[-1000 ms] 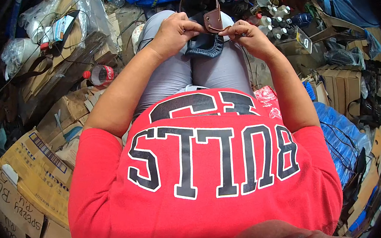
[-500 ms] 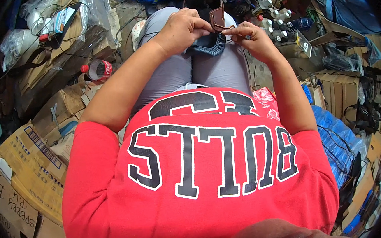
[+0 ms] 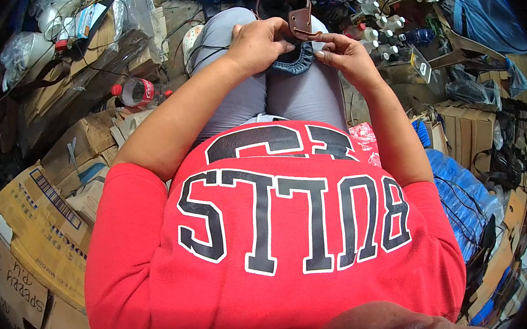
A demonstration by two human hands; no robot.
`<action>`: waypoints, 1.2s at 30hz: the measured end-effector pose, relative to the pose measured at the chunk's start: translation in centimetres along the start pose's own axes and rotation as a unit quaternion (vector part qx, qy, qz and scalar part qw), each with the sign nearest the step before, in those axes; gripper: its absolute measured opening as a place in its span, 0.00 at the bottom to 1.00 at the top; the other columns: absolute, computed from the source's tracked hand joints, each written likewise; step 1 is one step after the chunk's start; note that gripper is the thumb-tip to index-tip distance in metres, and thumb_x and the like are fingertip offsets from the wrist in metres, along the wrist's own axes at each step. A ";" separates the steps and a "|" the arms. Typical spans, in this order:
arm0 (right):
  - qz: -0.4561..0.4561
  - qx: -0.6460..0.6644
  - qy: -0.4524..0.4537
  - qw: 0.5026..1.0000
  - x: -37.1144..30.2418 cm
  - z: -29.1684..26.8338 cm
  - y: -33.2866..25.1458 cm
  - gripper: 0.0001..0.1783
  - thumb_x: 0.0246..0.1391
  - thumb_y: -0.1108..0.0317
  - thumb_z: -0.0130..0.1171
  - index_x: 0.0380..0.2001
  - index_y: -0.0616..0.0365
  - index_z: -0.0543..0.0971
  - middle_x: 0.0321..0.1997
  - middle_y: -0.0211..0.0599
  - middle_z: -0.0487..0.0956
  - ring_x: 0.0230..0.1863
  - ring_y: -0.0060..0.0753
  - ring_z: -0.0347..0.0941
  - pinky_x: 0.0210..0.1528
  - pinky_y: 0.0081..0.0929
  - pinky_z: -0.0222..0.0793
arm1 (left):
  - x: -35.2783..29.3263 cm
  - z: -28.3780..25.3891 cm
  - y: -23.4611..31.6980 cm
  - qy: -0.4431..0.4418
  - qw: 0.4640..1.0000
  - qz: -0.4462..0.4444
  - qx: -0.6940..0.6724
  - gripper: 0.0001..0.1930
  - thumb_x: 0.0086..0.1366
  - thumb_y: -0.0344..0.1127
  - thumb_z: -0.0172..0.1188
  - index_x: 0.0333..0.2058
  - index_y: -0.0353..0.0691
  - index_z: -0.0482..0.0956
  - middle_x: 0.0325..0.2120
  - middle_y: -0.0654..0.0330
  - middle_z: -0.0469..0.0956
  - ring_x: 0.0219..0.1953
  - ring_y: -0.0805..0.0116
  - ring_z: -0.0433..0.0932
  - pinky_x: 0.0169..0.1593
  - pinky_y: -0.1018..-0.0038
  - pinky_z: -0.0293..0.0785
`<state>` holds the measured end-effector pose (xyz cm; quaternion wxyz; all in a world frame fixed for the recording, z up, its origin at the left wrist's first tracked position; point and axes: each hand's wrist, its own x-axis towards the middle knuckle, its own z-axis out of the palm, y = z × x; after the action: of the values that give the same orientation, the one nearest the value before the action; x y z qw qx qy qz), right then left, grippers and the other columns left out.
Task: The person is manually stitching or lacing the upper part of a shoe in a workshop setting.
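Between my knees is what looks like a shoe upper (image 3: 300, 22), with a tall brown leather collar and a dark blue gathered toe (image 3: 295, 64) toward me. The fingers of my left hand (image 3: 260, 44) close on its left side, beside the brown eyelet flap. A thin brown leather lace (image 3: 307, 35) comes out of that flap toward the right. My right hand (image 3: 348, 57) has its fingertips at the lace's end, the thumb lower, near the toe. Whether the thumb touches the lace is hard to see. The inside of the upper is dark.
A bottle with a red cap (image 3: 138, 92) lies left of my legs. Several small bottles (image 3: 383, 32) stand at the right, near a dark blue bottle (image 3: 418, 35). Cardboard (image 3: 36, 222) is piled at the left, and a blue plastic-wrapped bundle (image 3: 457, 191) sits at my right side.
My left hand has moved slightly right and nearer the eyelet flap. My right fingertips have risen a little along the lace, and the right thumb has spread lower. The upper has shifted slightly.
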<state>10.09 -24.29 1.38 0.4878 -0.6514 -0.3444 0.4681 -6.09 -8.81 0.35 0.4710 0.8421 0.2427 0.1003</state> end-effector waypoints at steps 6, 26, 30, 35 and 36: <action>-0.002 -0.027 -0.015 1.000 0.6 0.5 -1.8 0.17 0.50 0.75 0.62 0.45 0.60 0.76 0.33 0.23 0.76 0.36 0.13 0.69 0.42 0.14 0.66 | 1.5 1.2 -2.2 -0.003 0.998 0.030 -0.056 0.15 0.51 0.40 0.65 0.39 0.47 0.78 0.34 0.64 0.81 0.40 0.66 0.78 0.51 0.64 0.57; -0.050 -0.111 -0.011 0.992 0.0 -1.4 -0.5 0.10 0.47 0.67 0.66 0.30 0.60 0.78 0.32 0.25 0.72 0.34 0.16 0.67 0.37 0.16 0.64 | -0.9 -2.3 0.0 -0.039 0.986 0.076 0.143 0.07 0.53 0.31 0.60 0.33 0.39 0.80 0.27 0.54 0.80 0.30 0.59 0.78 0.36 0.69 0.72; -0.064 -0.227 0.018 0.972 -1.5 -2.3 0.3 0.10 0.46 0.68 0.66 0.31 0.61 0.79 0.35 0.27 0.68 0.33 0.17 0.66 0.37 0.16 0.64 | -0.2 -1.1 0.7 -0.085 0.994 0.028 0.063 0.11 0.54 0.27 0.56 0.38 0.37 0.77 0.30 0.52 0.80 0.33 0.60 0.79 0.38 0.69 0.73; -0.178 -0.222 0.056 0.957 -2.5 -3.6 -1.7 0.06 0.48 0.70 0.61 0.28 0.62 0.78 0.31 0.29 0.70 0.33 0.21 0.66 0.36 0.19 0.64 | 0.2 -0.8 1.0 -0.069 0.980 0.113 0.147 0.10 0.59 0.33 0.53 0.39 0.40 0.77 0.32 0.49 0.79 0.36 0.50 0.78 0.41 0.61 0.72; -0.188 -0.248 0.092 0.946 -1.8 -3.6 -2.4 0.06 0.49 0.71 0.60 0.28 0.62 0.78 0.31 0.30 0.71 0.33 0.24 0.67 0.37 0.20 0.64 | 0.2 -0.8 1.2 -0.072 0.980 0.117 0.147 0.10 0.59 0.33 0.53 0.39 0.40 0.77 0.32 0.49 0.79 0.36 0.50 0.78 0.41 0.61 0.72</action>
<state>12.98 -26.36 4.47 0.4190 -0.7155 -0.5196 0.2060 -5.89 -8.62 1.74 0.3434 0.9297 0.1206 0.0571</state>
